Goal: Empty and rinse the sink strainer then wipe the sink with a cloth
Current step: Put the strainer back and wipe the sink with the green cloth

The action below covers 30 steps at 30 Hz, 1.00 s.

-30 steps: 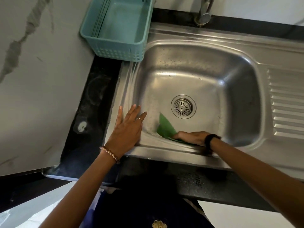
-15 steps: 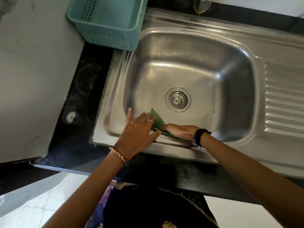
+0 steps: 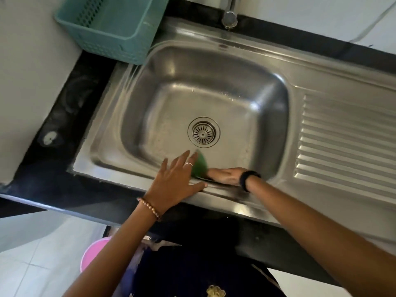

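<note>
The steel sink (image 3: 267, 67) fills the middle of the head view, with the round strainer (image 3: 203, 132) seated in its drain. A green cloth (image 3: 200, 165) lies against the near inner wall of the basin, blurred and partly hidden by my left fingers. My right hand (image 3: 225, 175) presses flat on the cloth along that near wall, a black band on its wrist. My left hand (image 3: 176, 181) rests on the sink's front rim with fingers spread, holding nothing, a beaded bracelet on its wrist.
A teal plastic basket (image 3: 111, 37) stands at the sink's back left corner. The tap (image 3: 229, 17) rises at the back. A ribbed drainboard (image 3: 347, 146) lies to the right. Black counter (image 3: 62, 129) borders the sink's left. A pink bucket (image 3: 94, 254) stands on the floor below.
My left hand has slid right along the front rim toward the cloth. My right hand has kept the cloth on the near wall, shifting it slightly. The camera view has tilted.
</note>
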Motion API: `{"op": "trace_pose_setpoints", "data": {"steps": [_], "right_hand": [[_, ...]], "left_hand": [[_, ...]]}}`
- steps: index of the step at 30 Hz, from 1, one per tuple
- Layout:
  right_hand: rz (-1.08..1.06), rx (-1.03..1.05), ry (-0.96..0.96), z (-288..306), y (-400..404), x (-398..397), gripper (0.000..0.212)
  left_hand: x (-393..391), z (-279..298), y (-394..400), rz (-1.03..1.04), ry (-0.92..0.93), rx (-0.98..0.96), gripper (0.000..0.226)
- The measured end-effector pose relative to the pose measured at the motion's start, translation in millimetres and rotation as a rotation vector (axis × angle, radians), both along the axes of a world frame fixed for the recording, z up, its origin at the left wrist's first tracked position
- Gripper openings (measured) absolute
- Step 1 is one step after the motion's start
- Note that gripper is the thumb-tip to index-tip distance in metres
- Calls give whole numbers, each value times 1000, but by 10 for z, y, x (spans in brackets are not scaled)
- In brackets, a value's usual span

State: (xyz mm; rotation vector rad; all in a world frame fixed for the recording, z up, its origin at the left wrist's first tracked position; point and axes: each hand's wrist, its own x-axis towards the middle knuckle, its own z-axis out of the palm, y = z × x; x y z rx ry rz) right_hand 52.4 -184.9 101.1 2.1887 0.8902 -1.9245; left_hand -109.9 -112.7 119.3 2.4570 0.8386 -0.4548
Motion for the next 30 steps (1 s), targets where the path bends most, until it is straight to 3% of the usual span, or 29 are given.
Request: {"op": "trace_pose_setpoints", "data": {"steps": [2,6,9,11,16,19,22,25,30], "right_hand": [[-21,72,63,-84,142,-129,56],[27,24,96,-140,158,-192,77],[121,43,68,-35,-109,137,69],[280,-3,55,97,-291,481,60],[740,-25,-270,185,-379,863,62],[584,-51,-276,73,-324,747,73],[350,-21,59,-7,-258,549,60],[361,-39,121,5,-252,560,50],[897,-123,-165,128,-209,933,62]], "left_hand": [[-2,-3,-47,31,-30,46,87],[68,0,-135,87,1,36,84],[179,7,-180,98,43,-22,74],[290,6,-224,92,72,-116,65],[554,7,-385,-10,158,-221,51],[619,-25,-471,-17,125,-177,43],[635,-49,-506,-10,91,-132,38],[651,-69,-509,18,59,-131,39],[937,-150,-632,34,81,-302,41]]}}
